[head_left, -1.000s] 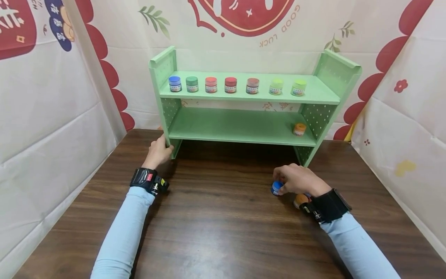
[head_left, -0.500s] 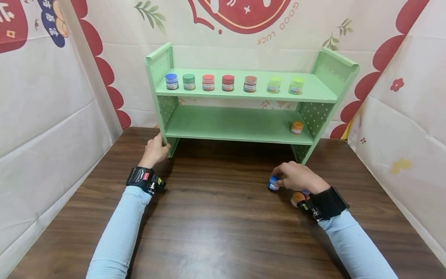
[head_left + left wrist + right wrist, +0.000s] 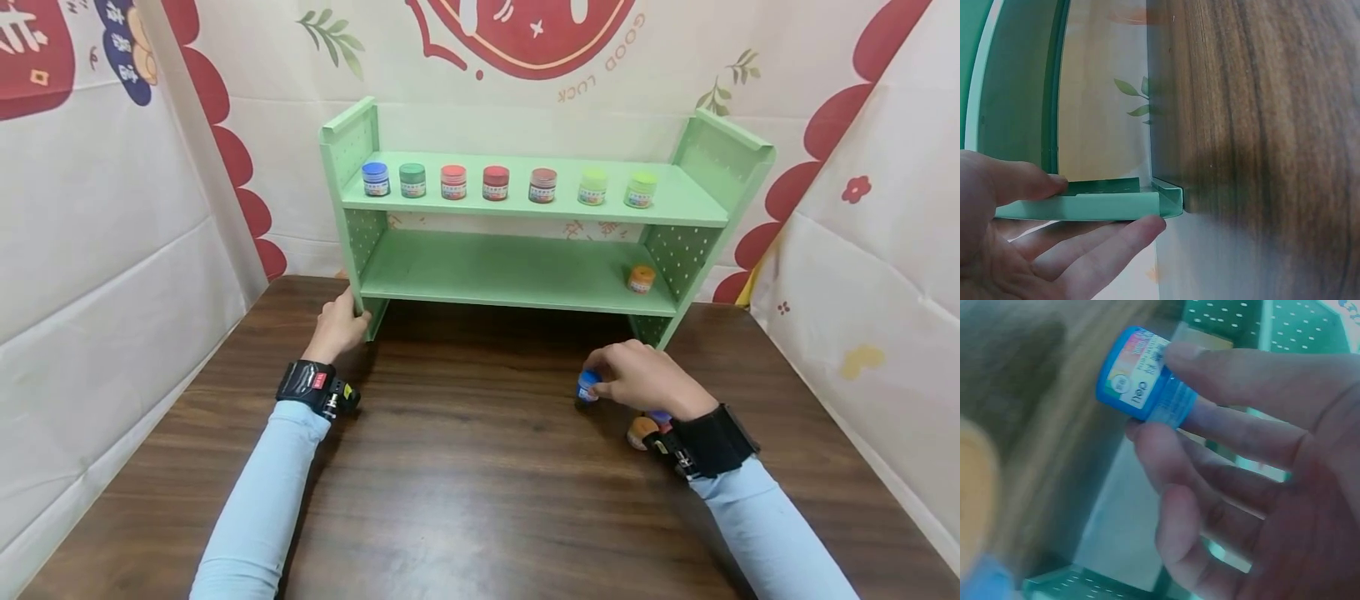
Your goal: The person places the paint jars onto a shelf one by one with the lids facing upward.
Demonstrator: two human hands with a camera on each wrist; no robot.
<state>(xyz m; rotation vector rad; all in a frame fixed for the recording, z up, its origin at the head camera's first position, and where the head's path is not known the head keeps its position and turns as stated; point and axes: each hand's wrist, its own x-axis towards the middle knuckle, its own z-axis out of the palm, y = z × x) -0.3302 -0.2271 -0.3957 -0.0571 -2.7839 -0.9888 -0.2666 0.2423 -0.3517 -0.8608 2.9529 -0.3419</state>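
My left hand [image 3: 338,328] grips the green shelf [image 3: 498,268], right hand [image 3: 647,375] pinches a blue Deli jar [image 3: 587,385] out front; slack fingers might drop it.

Label [image 3: 1137,372] on the blue jar [image 3: 588,386] says "deli", though its other characters are too blurry for me. Backdrop cloth [image 3: 517,127] reads "GOOD LUCK" upside down, curving along the red emblem [image 3: 536,50]. Print on the shelf jars [image 3: 495,183] is too tiny to make out.
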